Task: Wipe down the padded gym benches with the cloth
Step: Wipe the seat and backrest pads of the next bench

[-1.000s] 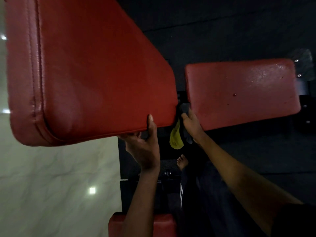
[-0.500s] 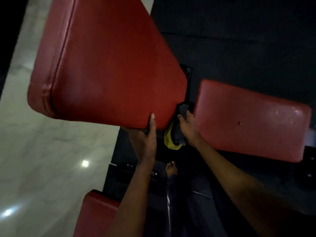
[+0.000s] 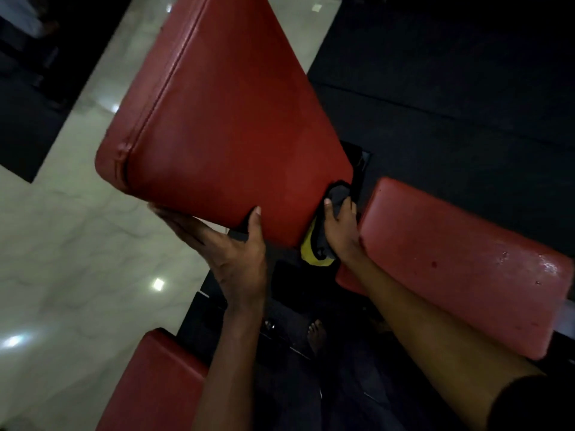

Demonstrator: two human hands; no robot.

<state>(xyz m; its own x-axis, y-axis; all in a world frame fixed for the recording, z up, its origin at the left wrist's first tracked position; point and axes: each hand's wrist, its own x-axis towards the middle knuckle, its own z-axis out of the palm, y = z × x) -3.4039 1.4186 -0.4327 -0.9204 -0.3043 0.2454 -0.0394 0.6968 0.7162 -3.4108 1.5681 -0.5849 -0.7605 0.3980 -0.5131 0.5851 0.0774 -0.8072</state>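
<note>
A large red padded backrest (image 3: 224, 119) fills the upper middle, tilted. My left hand (image 3: 230, 247) grips its near edge, thumb on the top face and fingers underneath. A smaller red seat pad (image 3: 460, 259) lies to the right, with wet droplets on it. My right hand (image 3: 339, 231) presses a grey and yellow cloth (image 3: 317, 253) into the gap between the two pads, against the backrest's lower corner. Much of the cloth is hidden by the hand.
Another red pad (image 3: 149, 387) sits at the bottom left. A glossy pale marble floor (image 3: 62, 259) lies on the left, dark rubber flooring (image 3: 451, 73) on the right. My bare foot (image 3: 317, 334) stands on the black bench frame below.
The view has swung and tilted, so the pads now lie diagonally. My right hand with the cloth has slid up along the backrest's corner. My left hand keeps its hold on the edge.
</note>
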